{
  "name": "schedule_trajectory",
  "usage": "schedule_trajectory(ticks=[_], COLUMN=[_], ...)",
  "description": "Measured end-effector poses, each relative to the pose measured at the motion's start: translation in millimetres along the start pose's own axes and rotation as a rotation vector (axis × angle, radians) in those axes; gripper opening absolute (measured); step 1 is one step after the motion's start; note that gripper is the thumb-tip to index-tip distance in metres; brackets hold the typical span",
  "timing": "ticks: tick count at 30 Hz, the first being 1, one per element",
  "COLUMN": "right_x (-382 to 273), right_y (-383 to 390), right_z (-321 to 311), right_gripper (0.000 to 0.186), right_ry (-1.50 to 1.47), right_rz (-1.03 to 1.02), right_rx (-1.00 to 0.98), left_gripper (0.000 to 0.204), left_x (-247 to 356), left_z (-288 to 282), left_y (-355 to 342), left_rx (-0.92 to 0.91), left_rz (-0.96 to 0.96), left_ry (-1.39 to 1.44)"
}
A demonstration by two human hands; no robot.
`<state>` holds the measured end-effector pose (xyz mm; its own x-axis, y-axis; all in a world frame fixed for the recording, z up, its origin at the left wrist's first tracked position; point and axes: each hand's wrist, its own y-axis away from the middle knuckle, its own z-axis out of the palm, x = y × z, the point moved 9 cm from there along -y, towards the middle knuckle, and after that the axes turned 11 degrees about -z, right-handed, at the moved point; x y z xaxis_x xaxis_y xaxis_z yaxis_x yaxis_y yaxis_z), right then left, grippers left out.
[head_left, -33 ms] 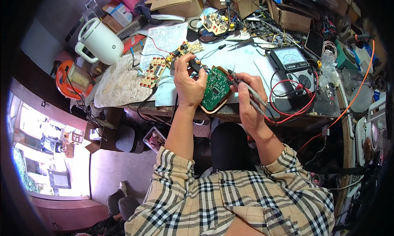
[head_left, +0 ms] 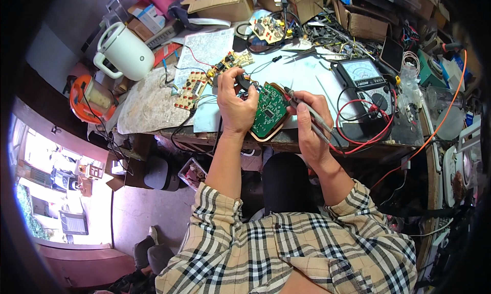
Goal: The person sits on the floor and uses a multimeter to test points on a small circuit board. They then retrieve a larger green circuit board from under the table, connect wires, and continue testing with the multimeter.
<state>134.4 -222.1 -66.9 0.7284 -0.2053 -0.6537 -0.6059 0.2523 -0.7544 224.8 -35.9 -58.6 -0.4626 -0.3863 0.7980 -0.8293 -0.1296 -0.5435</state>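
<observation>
My left hand (head_left: 236, 105) is curled at the left edge of a green circuit board (head_left: 268, 110), its thumb against the board and its fingers around a dark cable or part I cannot make out. The board lies tilted in a shallow, copper-rimmed housing (head_left: 272, 135) at the table's front edge. In my right hand (head_left: 313, 125) are grey multimeter probes (head_left: 321, 124), held like chopsticks, their tips near the board's upper right side. Whether the tips touch it I cannot tell. Red and black leads run from them to an analog multimeter (head_left: 362, 71) on the right.
Tan circuit boards (head_left: 192, 91) with wires lie left of my hands, another (head_left: 268, 28) at the back. A white jug (head_left: 123, 51) and an orange container (head_left: 92, 99) stand left. Tweezers (head_left: 302, 53), a phone (head_left: 391, 53), cardboard boxes (head_left: 220, 7) and tangled parts crowd the back. Another person's leg (head_left: 153, 238) shows lower left.
</observation>
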Motion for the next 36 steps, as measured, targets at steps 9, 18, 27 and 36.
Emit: schedule_trajectory(ticks=[9,18,27,36], right_x=[-1.3,28.2,122.8,96.7], right_y=[1.0,0.6,-30.6,-45.1], right_z=[0.7,-12.5,-5.0,16.0], right_gripper=[0.022,0.026,0.038,0.051], right_ry=[0.010,-0.275,-0.907,-1.618], right_rz=[0.004,0.264,0.850,1.008], right_rx=[0.005,0.198,0.596,0.205], left_gripper=[0.040,0.040,0.044,0.044], left_x=[-5.4,-31.1,-13.7,-12.0], left_z=[0.6,-4.4,-6.2,-6.9], left_y=[1.6,-3.0,-1.0,0.3], left_rx=[-0.011,0.008,0.122,0.144], left_rz=[-0.044,-0.211,-0.030,0.040], left_ry=[0.036,0.232,0.032,-0.003])
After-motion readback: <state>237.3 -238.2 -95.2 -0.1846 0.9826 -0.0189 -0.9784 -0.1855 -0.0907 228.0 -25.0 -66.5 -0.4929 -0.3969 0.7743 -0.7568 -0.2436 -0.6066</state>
